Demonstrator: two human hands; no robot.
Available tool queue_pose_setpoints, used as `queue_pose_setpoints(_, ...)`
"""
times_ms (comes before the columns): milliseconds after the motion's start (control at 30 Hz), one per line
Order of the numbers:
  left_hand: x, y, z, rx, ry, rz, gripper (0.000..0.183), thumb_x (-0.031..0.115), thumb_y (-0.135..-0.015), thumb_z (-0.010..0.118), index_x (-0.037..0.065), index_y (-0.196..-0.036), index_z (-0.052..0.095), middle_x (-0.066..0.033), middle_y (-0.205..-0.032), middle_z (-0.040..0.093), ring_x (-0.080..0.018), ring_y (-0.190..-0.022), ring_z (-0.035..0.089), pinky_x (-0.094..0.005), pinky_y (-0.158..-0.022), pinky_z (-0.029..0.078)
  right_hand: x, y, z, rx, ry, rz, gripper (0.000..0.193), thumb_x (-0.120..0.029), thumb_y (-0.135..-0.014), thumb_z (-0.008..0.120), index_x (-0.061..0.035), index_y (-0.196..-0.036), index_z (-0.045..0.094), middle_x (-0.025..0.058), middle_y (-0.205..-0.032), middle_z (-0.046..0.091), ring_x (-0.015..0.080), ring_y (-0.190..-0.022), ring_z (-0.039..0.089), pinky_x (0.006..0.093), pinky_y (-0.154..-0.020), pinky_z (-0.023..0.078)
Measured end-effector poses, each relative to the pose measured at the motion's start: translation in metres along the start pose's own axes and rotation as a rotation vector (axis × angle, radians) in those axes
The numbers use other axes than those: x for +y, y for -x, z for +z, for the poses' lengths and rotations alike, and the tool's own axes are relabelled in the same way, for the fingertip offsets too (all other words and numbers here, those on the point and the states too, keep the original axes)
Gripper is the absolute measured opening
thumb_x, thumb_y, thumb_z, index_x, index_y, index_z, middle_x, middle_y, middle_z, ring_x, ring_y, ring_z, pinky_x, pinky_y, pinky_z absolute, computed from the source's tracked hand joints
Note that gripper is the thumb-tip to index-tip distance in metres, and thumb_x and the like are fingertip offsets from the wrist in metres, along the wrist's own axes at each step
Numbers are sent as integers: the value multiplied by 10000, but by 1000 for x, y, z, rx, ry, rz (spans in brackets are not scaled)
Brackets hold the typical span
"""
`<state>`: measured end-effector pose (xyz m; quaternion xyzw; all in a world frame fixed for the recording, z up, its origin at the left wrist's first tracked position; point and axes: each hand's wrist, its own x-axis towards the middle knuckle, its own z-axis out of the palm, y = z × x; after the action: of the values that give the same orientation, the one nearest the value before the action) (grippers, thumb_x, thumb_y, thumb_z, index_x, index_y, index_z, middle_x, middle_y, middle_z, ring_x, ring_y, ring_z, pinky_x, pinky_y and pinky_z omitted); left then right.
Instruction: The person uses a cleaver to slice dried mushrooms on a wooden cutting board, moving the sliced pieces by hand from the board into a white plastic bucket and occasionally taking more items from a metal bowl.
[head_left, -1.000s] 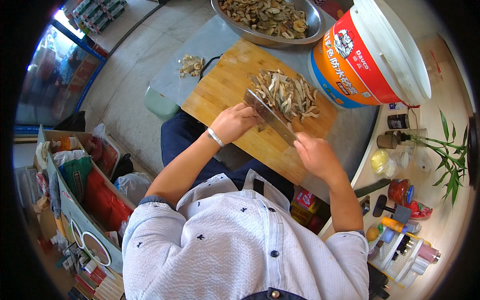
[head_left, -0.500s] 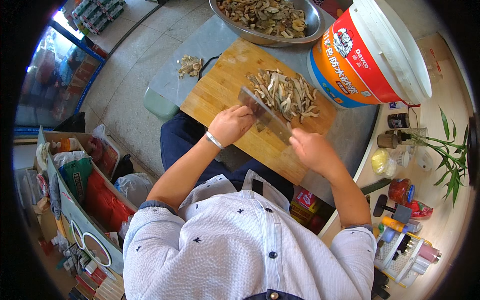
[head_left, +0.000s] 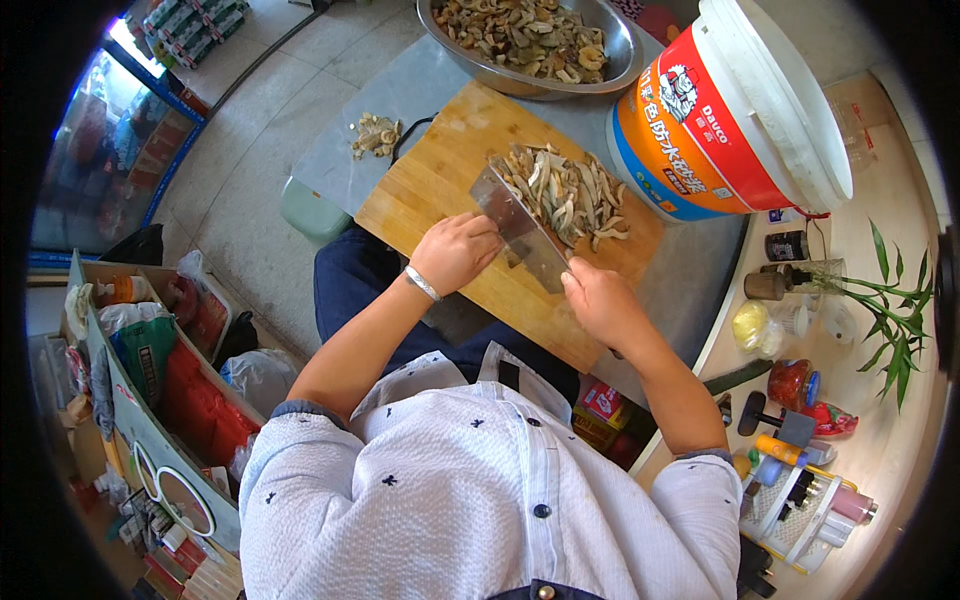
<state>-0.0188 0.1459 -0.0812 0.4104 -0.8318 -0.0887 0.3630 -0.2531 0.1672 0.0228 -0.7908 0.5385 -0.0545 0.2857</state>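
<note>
Where nine o'clock falls, an open grey box point(head_left: 160, 432) holds a green bag point(head_left: 145, 355) and a red bag point(head_left: 205, 405). Near centre, the left hand point(head_left: 456, 252) bunches its fingers close by a broad knife point(head_left: 517, 217) (whether they pinch anything, I cannot tell); a sideways slip could nick them. Just past twelve, a steel bowl point(head_left: 625, 45) holds brown slices point(head_left: 520, 38). Toward one, sliced strips point(head_left: 570, 192) lie heaped on a wooden board point(head_left: 415, 195); a shove might spill some. The right hand point(head_left: 604, 300) wraps the knife's handle; loosening could twist the blade. At two stands a bucket point(head_left: 700, 130), inside unseen; at four, a white basket point(head_left: 812, 530) holds bottles point(head_left: 852, 505).
</note>
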Motion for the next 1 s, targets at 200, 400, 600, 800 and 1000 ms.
queue_pose_setpoints(200,-1,1,-1,-48,-18,-28,71,160,-769,678,103,-809,664,-22,-887,611,-216,-818,598,-343,-700,501,-6,9,-8,-86,-133,65,235,-239,-937,481,-18,-857,494,273,-730,578,474,-732,571,545,-642,429)
queue_pose_setpoints(400,2,-1,-2,-36,14,-25,80,161,-783,673,91,-821,663,-42,-895,614,-233,-834,597,-341,-720,502,3,-5,13,71,-188,105,224,-214,-934,484,-9,-846,493,271,-730,570,472,-725,568,531,-624,425)
queue_pose_setpoints(600,-8,3,-7,333,265,-326,38,64,-807,662,52,-835,638,-76,-895,606,-222,-792,593,-314,-712,495,-14,17,-8,-34,-221,54,231,-226,-931,499,-13,-842,514,269,-745,573,458,-738,575,513,-631,434)
queue_pose_setpoints(800,-48,-33,-44,635,465,-455,61,47,-871,637,18,-871,583,-31,-852,565,-114,-734,529,-237,-681,450,6,16,10,-25,-214,-72,209,-241,-920,511,-37,-886,542,246,-732,600,452,-709,590,529,-619,448)
queue_pose_setpoints(1000,-75,-112,-81,557,406,-409,138,132,-892,638,9,-858,584,-43,-801,569,-122,-710,523,-252,-664,440,20,1,-14,35,132,112,196,-260,-923,501,-67,-906,535,225,-728,633,435,-701,618,538,-626,479)
